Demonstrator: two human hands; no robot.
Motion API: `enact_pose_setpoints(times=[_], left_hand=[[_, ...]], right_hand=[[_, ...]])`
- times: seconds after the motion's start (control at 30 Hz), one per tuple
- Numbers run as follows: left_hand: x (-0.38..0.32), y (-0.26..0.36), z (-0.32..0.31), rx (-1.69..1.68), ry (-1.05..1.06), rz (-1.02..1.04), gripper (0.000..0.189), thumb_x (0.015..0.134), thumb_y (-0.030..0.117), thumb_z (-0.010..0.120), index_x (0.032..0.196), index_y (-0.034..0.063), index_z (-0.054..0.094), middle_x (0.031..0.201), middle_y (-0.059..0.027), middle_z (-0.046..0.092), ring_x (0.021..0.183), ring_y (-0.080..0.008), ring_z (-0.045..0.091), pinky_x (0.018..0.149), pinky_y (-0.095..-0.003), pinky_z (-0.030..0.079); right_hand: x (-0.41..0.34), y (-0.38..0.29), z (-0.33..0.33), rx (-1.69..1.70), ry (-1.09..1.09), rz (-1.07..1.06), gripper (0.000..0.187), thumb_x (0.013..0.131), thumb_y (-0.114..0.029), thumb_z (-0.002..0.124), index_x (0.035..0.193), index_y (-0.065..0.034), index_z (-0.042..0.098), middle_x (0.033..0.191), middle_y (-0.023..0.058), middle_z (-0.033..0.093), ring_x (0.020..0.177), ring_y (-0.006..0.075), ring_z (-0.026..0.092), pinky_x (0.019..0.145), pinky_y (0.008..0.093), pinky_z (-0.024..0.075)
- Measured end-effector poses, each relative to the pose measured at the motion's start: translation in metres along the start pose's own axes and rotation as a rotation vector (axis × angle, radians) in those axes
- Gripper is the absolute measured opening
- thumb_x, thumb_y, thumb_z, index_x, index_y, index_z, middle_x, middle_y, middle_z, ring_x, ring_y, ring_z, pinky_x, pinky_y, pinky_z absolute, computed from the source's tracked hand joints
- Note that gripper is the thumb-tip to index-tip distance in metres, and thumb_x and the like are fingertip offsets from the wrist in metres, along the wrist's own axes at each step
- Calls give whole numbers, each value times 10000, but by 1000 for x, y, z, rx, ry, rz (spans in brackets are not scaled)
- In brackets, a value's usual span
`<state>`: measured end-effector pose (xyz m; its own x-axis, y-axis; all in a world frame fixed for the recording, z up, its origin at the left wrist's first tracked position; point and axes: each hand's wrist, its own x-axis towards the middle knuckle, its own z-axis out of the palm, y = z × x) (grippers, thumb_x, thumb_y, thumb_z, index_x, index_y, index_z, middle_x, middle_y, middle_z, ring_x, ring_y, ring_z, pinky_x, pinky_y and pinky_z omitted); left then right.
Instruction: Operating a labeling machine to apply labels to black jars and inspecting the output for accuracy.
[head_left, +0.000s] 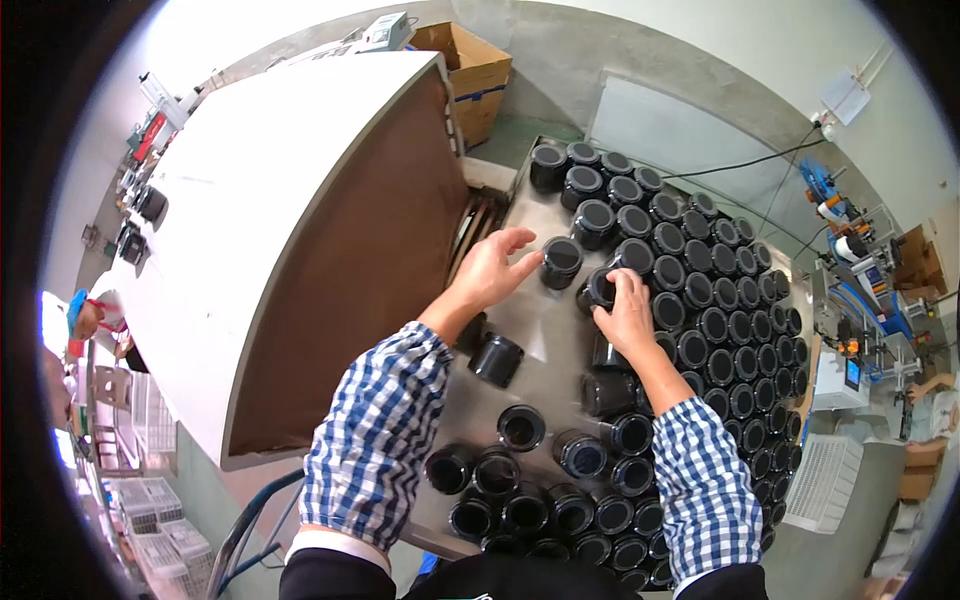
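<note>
Many dark glass jars with black lids stand in rows on a stainless-steel table. My right hand has its fingers and thumb around a lidded jar near the left edge of the rows. To its left, my left hand is spread, with its thumb tip next to another lidded jar; whether they touch is hard to tell. A jar lies on its side below my left hand. Closer to my body stand several open jars, among them one by itself. My right forearm hides some jars.
Left of the table rises a large white-topped structure with a brown side panel. A cardboard box sits behind. White plastic crates and machinery are at the right, where another person's arms show. A person sits far left.
</note>
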<state>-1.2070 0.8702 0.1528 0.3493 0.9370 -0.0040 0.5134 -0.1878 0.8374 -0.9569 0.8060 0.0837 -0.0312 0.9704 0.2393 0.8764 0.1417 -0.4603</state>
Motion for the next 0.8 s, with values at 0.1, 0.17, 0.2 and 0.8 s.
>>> enact_pose_setpoints(times=[0.1,0.17,0.2,0.8], left_hand=[[-42,-14,-34,302,-17,34,469,851,315,673,1226,51,576,1188,-181,608,1118,-326,571,949,-404,459],[-74,-16,-43,522,-37,68,477,820,314,682,1208,59,573,1136,-185,612,1077,-373,554,915,-448,468],[-85,-23,-40,586,-45,34,514,810,341,694,1211,46,566,1130,-186,617,1090,-378,548,901,-448,473],[-72,-22,22,804,-139,-23,543,692,410,753,1008,20,544,912,-182,682,925,-381,620,828,-427,503]], right_hand=[[-12,-55,-17,-177,52,-144,589,686,-149,748,1213,-96,490,1350,121,408,1210,355,427,966,457,408],[-17,-75,-12,-140,-58,-374,614,688,-177,738,1245,-116,487,1343,92,428,1228,296,426,964,469,408],[-22,-86,-5,-162,-210,-460,623,698,-207,744,1257,-116,485,1362,76,418,1264,275,401,962,482,414],[-39,-120,17,188,-743,168,785,624,-395,785,1274,-26,547,1254,232,508,1152,380,519,986,400,436]])
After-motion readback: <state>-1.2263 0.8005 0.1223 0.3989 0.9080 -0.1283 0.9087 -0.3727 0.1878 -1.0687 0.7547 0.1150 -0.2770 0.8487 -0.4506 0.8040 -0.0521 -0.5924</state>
